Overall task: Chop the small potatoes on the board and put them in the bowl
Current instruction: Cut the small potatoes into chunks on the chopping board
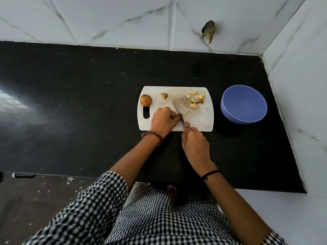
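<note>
Black counter (88, 103), board (203, 121); left hand (163, 121) in pinch on potato piece (180, 116), right hand (195, 144) tight round knife (178, 107).

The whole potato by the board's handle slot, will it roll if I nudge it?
Probably yes: the potato looks rounded and uncut, with no flat face on the board. Its intact skin suggests it's firm, moving as one piece. It sits near the edge, so it might roll off.

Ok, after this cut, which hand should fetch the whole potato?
Left, probably. The whole potato sits at the left end of the cutting board, just beyond the left hand, which only pinches a small piece. The right hand grips the knife.
</note>
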The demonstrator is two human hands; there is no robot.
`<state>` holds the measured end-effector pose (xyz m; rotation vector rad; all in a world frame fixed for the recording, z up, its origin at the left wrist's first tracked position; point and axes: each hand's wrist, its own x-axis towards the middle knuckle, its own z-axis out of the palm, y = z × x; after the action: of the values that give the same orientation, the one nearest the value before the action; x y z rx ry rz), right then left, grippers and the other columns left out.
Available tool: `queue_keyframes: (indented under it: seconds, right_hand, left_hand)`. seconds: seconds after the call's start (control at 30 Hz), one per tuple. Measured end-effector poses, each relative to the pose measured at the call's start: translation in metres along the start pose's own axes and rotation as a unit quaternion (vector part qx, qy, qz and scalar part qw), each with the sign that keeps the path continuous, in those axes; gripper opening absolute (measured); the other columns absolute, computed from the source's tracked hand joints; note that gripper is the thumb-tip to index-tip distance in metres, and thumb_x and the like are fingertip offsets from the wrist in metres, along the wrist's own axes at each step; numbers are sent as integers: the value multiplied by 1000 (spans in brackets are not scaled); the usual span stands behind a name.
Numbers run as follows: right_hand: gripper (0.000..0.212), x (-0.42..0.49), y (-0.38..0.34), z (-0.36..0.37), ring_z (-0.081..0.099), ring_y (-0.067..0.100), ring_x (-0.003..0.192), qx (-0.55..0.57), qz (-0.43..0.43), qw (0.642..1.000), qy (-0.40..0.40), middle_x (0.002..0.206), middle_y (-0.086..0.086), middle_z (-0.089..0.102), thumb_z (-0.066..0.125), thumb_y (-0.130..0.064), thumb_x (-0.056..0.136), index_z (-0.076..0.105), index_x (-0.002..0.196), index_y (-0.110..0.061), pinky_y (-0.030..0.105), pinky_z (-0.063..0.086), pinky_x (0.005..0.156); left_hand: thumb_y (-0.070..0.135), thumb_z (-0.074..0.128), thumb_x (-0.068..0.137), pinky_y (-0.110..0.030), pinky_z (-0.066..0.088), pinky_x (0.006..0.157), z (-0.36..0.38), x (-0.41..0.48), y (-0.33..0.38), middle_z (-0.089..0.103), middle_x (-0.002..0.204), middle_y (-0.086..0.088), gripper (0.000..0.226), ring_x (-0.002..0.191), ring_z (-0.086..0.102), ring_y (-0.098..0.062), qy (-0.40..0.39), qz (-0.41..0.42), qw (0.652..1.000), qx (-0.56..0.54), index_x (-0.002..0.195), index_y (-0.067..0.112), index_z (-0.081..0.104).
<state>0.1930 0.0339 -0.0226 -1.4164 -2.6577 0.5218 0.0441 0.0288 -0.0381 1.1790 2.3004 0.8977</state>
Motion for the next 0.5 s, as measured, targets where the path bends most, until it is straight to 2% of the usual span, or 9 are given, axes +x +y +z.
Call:
queue_keyframes:
  seconds: [0.13, 0.3, 0.5]
  right_hand:
    - [47, -18, 8, -3, 65, 24, 94, 10, 14, 1000, -16, 115, 8, 62, 38, -28, 107, 37, 152, -13, 36, 56, 76]
    - [47, -41, 20, -10, 58, 9, 79, 16, 22, 999, -34, 101, 0, 59, 38, -30, 107, 38, 151, -14, 23, 49, 65]
    - [43, -56, 33, -27, 53, 6, 71, 29, 36, 998, -37, 88, -6, 52, 42, -32, 105, 47, 145, -18, 19, 43, 59]
  left_hand:
    - [22, 73, 83, -34, 58, 72, -1, -2, 2, 73, 88, -1, 15, 79, 65, -15, 4, -2, 1000, -5, 91, 10, 76]
    - [20, 72, 84, -31, 58, 78, -3, -1, 4, 73, 93, 0, 16, 82, 65, -12, -5, 0, 1000, -6, 96, 11, 76]
    - [20, 72, 84, -26, 56, 84, -5, -1, 4, 73, 97, 0, 18, 87, 64, -9, -18, 12, 1000, -14, 100, 13, 76]
